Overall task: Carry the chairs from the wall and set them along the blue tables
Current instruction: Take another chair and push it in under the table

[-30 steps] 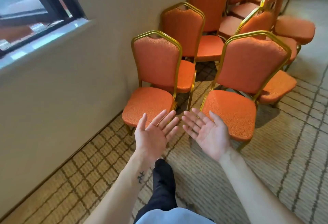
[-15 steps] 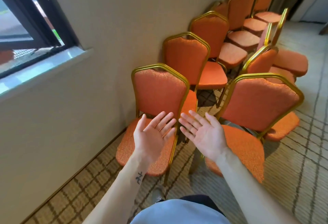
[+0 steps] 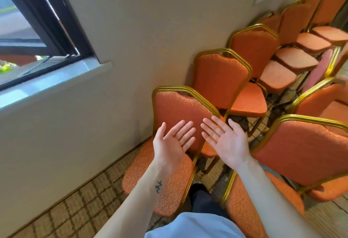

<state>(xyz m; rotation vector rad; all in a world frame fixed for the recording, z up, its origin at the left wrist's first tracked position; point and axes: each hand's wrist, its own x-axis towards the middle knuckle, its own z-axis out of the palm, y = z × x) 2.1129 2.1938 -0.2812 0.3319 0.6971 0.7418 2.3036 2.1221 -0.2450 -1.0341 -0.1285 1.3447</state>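
Holding both palms up, we have our left hand [image 3: 173, 141] and right hand [image 3: 226, 143] side by side, fingers straight and spread, clasping nothing. Just beyond the fingertips stands the nearest chair [image 3: 180, 109]. Its back is level with our fingers and its seat lies under the left wrist, right beside the wall [image 3: 131, 49]. Whether the fingers touch the fabric we cannot tell. A second chair [image 3: 305, 153] sits just right of the right hand, and further chairs [image 3: 222, 77] run away beyond both hands along the wall. Each has a gold tubular frame around orange patterned upholstery. We judge the frame stiff and the padding soft, and the whole light enough for one person but awkward. The smooth tube may slip, so we would take the top rail of the back with one hand and the seat's front edge with the other.
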